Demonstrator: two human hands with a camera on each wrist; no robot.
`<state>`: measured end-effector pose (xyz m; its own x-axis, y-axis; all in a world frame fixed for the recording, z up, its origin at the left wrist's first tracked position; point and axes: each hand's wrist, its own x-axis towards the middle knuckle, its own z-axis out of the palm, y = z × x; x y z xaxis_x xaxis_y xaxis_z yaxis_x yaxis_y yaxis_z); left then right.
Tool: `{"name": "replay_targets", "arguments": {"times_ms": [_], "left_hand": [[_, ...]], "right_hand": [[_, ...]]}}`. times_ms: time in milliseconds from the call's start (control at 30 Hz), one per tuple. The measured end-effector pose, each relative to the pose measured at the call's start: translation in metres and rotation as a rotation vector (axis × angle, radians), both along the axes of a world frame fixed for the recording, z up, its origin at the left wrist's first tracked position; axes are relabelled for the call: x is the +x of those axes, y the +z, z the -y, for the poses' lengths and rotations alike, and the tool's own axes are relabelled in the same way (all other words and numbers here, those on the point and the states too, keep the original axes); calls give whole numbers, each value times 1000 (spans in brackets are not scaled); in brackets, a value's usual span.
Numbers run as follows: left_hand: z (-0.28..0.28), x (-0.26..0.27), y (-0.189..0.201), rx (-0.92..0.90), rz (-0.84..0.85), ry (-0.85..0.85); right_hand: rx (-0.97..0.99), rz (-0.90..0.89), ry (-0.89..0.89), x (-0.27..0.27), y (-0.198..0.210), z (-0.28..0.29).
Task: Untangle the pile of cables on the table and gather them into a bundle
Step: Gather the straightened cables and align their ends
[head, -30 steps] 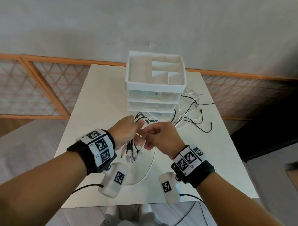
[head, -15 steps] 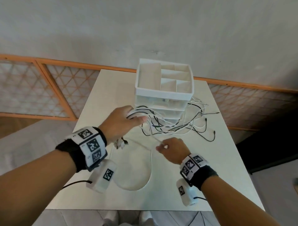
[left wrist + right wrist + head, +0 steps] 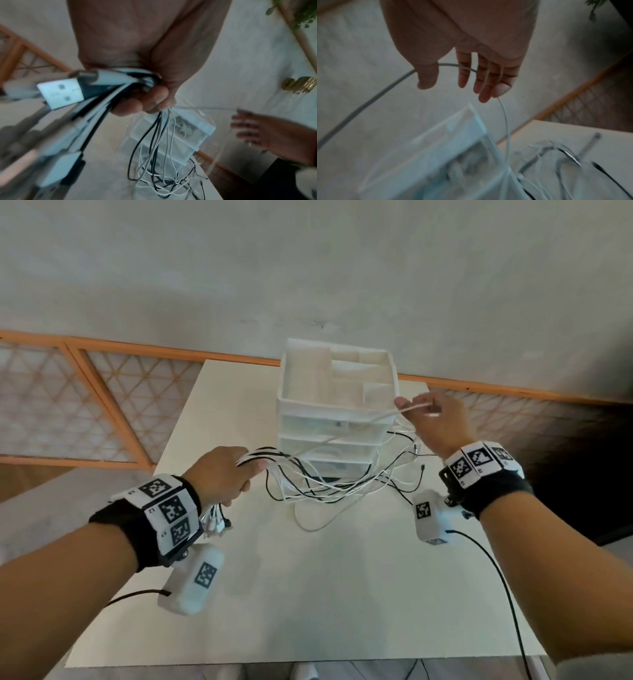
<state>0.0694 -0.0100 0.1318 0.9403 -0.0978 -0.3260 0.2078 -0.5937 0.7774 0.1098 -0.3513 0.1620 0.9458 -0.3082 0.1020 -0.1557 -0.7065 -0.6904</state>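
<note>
My left hand (image 3: 222, 474) grips a bundle of black and white cables (image 3: 308, 484) above the table, left of the drawer unit. Their USB plugs (image 3: 215, 522) hang below my fist and loom large in the left wrist view, plugs (image 3: 60, 93). From the fist the cables (image 3: 154, 148) sag in loops toward the table. One white cable (image 3: 387, 414) runs taut up to my right hand (image 3: 435, 422), raised beside the drawer unit's top right corner. This white cable (image 3: 368, 104) lies across the nearly straight fingers (image 3: 481, 81) of that hand.
A white drawer unit (image 3: 329, 405) with an open compartment tray on top stands at the table's back middle. Loose cable ends (image 3: 411, 470) lie on the white table (image 3: 308, 594) to its right. An orange-framed lattice screen (image 3: 102, 405) runs behind the table.
My right hand rose from in front of the drawers up and right to the unit's top corner, drawing one white cable out. The left hand kept its grip and shifted slightly.
</note>
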Motion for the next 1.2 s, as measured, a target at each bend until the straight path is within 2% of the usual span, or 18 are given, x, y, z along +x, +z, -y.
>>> {"name": "replay_targets", "arguments": {"times_ms": [67,133,333,467,533,600,700,733,833,1000,1100,1200], "left_hand": [[3,-3,-4,-3,-55,-29],[7,-3,-8,-42,-80,-9],[19,2,-3,-133,-65,38],[22,7,-1,-159,-73,52],[20,10,-6,-133,-72,76],[13,13,-14,-82,-86,103],[0,10,-29,-37,-154,170],[-2,9,-33,-31,-173,174],[-2,11,-40,-15,-188,148],[11,21,-24,63,-121,36],[19,25,-13,37,-52,25],[23,27,-9,38,28,37]], "right_hand": [[-40,169,70,6,32,-10],[-62,230,95,15,58,-15],[-2,375,7,28,85,-15],[97,448,-59,35,85,-16],[108,416,-69,39,81,-14],[85,303,-112,49,74,-5],[54,-36,-119,56,60,8],[41,-75,-99,57,55,12],[5,96,-31,58,47,16],[180,401,63,52,65,18],[210,425,96,47,67,21],[159,364,75,39,46,23]]}}
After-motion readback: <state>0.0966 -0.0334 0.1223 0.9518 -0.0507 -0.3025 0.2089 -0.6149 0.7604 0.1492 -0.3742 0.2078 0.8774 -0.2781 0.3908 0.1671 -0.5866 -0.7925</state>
